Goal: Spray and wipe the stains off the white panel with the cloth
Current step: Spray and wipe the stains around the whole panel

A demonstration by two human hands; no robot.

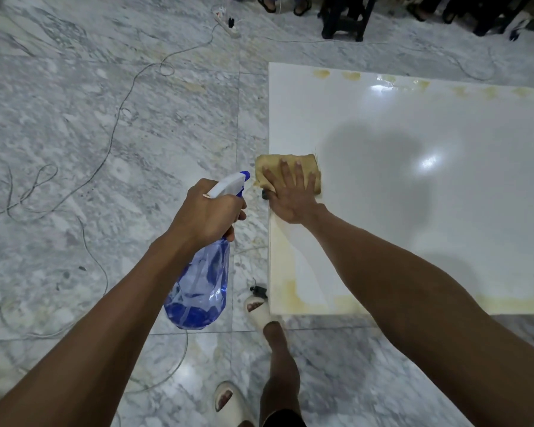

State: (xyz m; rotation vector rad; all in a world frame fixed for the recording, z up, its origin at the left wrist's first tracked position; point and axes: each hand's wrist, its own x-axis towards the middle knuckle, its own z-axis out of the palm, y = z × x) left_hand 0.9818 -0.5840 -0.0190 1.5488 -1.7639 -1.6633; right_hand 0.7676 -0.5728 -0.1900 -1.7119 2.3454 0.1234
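- Nearest, the person's feet in pale slippers (228, 399) stand on the marble floor (74, 134) at the panel's near-left corner, probably so the left edge is within reach.
- The white panel (429, 186) lies flat on the floor to the right; yellowish stains (293, 291) run along its near edge and up the left edge.
- The spray bottle (198, 288) hangs over the floor just left of the panel, tilted with its base toward the camera. It is clear blue plastic, and what looks like a small amount of liquid sits in the base; the rest appears empty.
- The left hand (207, 211) has its fingers curled round the bottle's neck under the white and blue trigger head (228, 184), whose nozzle points toward the panel edge, likely kept ready for another spray.
- The right hand (290, 192) lies flat, fingers straight and spread, pressing the cloth (287, 171) onto the panel's left edge. It pinches nothing. The flat palm probably spreads pressure for wiping.
- The cloth is tan, folded, and overhangs the edge slightly.
- Farther off, the panel's middle looks clean and glossy, while a row of yellow stain patches (352, 76) marks the far edge, not yet wiped by my judgement.
- Thin cables (117, 124) trail over the floor to a power strip (228, 24) at the far side.
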